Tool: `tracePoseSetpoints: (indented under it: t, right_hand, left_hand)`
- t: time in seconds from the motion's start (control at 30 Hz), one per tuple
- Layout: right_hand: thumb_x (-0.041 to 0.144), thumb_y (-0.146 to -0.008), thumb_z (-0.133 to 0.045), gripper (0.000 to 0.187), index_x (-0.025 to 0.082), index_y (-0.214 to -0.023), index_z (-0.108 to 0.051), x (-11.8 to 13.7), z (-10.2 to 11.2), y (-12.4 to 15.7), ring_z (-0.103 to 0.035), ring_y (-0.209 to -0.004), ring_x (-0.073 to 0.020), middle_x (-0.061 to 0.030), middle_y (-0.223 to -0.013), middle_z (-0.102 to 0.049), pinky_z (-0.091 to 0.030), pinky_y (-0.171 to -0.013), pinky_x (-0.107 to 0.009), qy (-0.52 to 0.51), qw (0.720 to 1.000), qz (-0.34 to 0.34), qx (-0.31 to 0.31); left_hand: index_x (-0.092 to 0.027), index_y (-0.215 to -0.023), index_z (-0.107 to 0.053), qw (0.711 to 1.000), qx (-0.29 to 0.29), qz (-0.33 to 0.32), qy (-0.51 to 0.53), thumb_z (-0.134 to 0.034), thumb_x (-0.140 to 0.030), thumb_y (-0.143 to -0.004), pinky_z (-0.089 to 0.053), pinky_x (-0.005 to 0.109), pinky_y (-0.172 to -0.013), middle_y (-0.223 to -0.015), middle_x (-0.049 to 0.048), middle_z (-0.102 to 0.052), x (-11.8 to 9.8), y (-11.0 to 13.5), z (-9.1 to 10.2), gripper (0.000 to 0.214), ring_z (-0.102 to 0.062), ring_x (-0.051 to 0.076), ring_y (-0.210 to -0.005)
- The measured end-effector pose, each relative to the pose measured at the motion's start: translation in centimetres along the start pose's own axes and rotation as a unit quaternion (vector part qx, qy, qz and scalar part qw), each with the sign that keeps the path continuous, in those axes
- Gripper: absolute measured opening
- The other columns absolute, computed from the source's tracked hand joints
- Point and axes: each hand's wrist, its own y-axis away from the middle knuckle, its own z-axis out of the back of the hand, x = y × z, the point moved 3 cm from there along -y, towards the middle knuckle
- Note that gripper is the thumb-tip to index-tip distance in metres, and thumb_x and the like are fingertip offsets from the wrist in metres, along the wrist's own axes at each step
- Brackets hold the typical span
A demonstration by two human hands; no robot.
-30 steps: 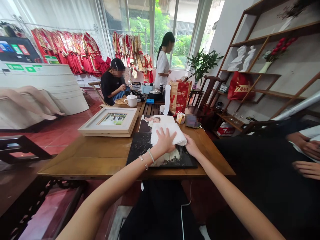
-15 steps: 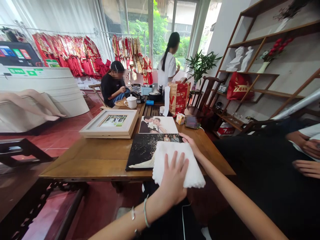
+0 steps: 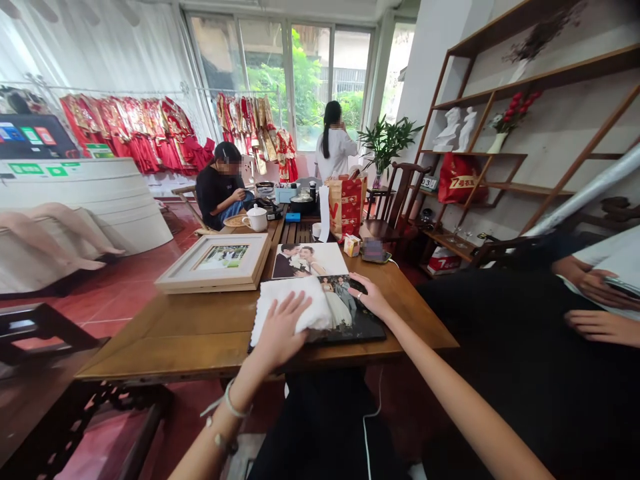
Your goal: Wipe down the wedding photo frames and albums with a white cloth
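The folded white cloth (image 3: 317,305) lay on the near left part of an open photo album (image 3: 347,313), over its dark lower page. On top of it rested the left hand (image 3: 283,330), palm down, fingers stretched out and slightly apart (two bands circled that wrist). The right hand (image 3: 371,300), wearing a ring, touched the album's right edge, its fingers extended and apart. The album sat along the near edge of the wooden worktop (image 3: 195,333). Left of it lay a pale picture frame (image 3: 225,258); beyond stood a lidded white mug (image 3: 257,218). On the far right were a small box (image 3: 352,246) and a red-and-tan paper bag (image 3: 346,205).
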Motion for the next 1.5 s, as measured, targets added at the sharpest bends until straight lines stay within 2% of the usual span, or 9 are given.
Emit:
tracePoseSetpoints:
  t: [0.17, 0.33, 0.43, 0.73, 0.87, 1.03, 1.17, 1.37, 1.5]
  right_hand:
    - [0.037, -0.070, -0.068, 0.048, 0.023, -0.116, -0.061, 0.7, 0.1, 0.3, -0.049, -0.122, -0.0264, -0.0104, -0.129, -0.056, -0.033, -0.106, -0.048, 0.005, 1.000, 0.008, -0.008]
    - [0.035, -0.071, -0.068, 0.048, 0.023, -0.116, -0.061, 0.7, 0.1, 0.4, -0.049, -0.122, -0.0260, -0.0108, -0.130, -0.055, -0.033, -0.106, -0.047, 0.003, 1.000, 0.003, -0.008]
    - [0.035, -0.072, -0.067, 0.049, 0.022, -0.118, -0.060, 0.5, 0.1, 0.4, -0.049, -0.123, -0.0256, -0.0109, -0.132, -0.054, -0.033, -0.106, -0.047, 0.004, 1.000, 0.001, 0.001]
    - [0.034, -0.073, -0.066, 0.048, 0.021, -0.118, -0.060, 0.8, 0.0, 0.5, -0.047, -0.124, -0.0249, -0.0114, -0.133, -0.053, -0.033, -0.107, -0.045, 0.014, 1.000, -0.005, 0.006]
    - [0.036, -0.072, -0.066, 0.048, 0.020, -0.117, -0.061, 1.0, 0.0, 0.6, -0.048, -0.124, -0.0254, -0.0113, -0.131, -0.055, -0.033, -0.107, -0.046, 0.007, 1.000, -0.005, 0.005]
    - [0.039, -0.071, -0.067, 0.047, 0.023, -0.115, -0.063, 0.8, -0.1, 0.6, -0.049, -0.123, -0.0257, -0.0094, -0.129, -0.057, -0.033, -0.107, -0.046, 0.003, 1.000, 0.002, 0.002]
    - [0.039, -0.071, -0.067, 0.048, 0.024, -0.116, -0.062, 0.7, -0.2, 0.5, -0.049, -0.123, -0.0255, -0.0087, -0.130, -0.056, -0.033, -0.107, -0.046, 0.004, 1.000, 0.009, 0.004]
    - [0.036, -0.071, -0.068, 0.046, 0.022, -0.114, -0.063, 0.6, -0.3, 0.5, -0.049, -0.123, -0.0258, -0.0097, -0.129, -0.056, -0.034, -0.107, -0.046, 0.006, 1.000, -0.002, 0.002]
    - [0.034, -0.071, -0.067, 0.045, 0.022, -0.114, -0.063, 0.5, -0.3, 0.4, -0.049, -0.123, -0.0255, -0.0096, -0.129, -0.056, -0.034, -0.107, -0.045, 0.004, 1.000, -0.003, 0.000]
  left_hand:
    - [-0.025, -0.141, -0.033, 1.000, -0.010, 0.006, -0.019, -0.036, -0.035, -0.089, -0.018, 0.048, -0.110, -0.149, 0.0039, -0.028, 3.7, -2.7, 0.9, 0.053, -0.020, 0.023, -0.138]
    - [-0.025, -0.140, -0.034, 0.998, -0.037, 0.006, -0.055, -0.041, -0.031, -0.086, -0.018, 0.049, -0.109, -0.149, 0.0038, -0.027, 3.6, -3.0, 0.5, 0.054, -0.020, 0.024, -0.138]
    - [-0.025, -0.141, -0.033, 0.996, -0.049, 0.010, -0.073, -0.045, -0.026, -0.081, -0.018, 0.050, -0.109, -0.150, 0.0037, -0.025, 2.5, -1.5, 0.0, 0.061, -0.019, 0.026, -0.138]
    - [-0.026, -0.144, -0.026, 0.997, -0.060, 0.005, -0.044, -0.047, -0.013, -0.066, -0.006, 0.049, -0.113, -0.152, -0.0022, -0.016, -0.7, 5.6, -1.3, 0.081, -0.008, 0.022, -0.140]
    - [-0.025, -0.143, -0.029, 0.998, -0.056, 0.012, -0.033, -0.047, -0.011, -0.064, -0.008, 0.050, -0.113, -0.151, -0.0013, -0.018, -1.1, 6.6, -1.0, 0.083, -0.010, 0.024, -0.140]
    - [-0.027, -0.141, -0.032, 0.999, -0.028, 0.003, -0.022, -0.049, -0.019, -0.072, -0.016, 0.052, -0.110, -0.150, -0.0001, -0.024, 0.9, 4.0, -0.1, 0.071, -0.018, 0.025, -0.139]
    - [-0.026, -0.140, -0.034, 0.999, -0.025, -0.005, -0.025, -0.048, -0.027, -0.081, -0.021, 0.051, -0.108, -0.149, 0.0020, -0.026, 3.1, -0.3, 0.0, 0.061, -0.021, 0.026, -0.138]
    - [-0.025, -0.140, -0.034, 0.999, -0.027, -0.019, -0.020, -0.039, -0.038, -0.090, -0.022, 0.052, -0.108, -0.148, 0.0035, -0.029, 5.4, -6.2, -0.2, 0.051, -0.023, 0.026, -0.137]
    - [-0.025, -0.140, -0.034, 0.999, -0.025, -0.025, -0.018, -0.034, -0.037, -0.092, -0.021, 0.054, -0.107, -0.148, 0.0030, -0.030, 6.4, -7.5, -0.2, 0.050, -0.023, 0.027, -0.137]
